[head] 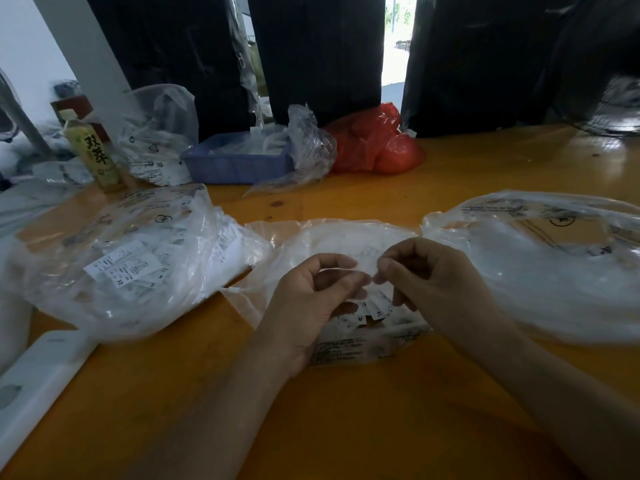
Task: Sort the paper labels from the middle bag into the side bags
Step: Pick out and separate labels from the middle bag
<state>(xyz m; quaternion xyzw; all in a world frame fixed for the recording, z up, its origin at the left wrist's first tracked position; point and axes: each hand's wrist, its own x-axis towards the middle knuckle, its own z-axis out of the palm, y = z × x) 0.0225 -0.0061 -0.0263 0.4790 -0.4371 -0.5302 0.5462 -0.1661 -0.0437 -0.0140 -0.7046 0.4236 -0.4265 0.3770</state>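
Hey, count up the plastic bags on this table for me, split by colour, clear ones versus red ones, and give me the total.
Clear bags: 5 (left bag, middle bag, right bag, one behind the bottle, one by the blue tray)
Red bags: 1
Total: 6

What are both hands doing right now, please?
Left hand: fingers curled, pinching paper labels over the middle bag.
Right hand: fingers curled, pinching the same labels.
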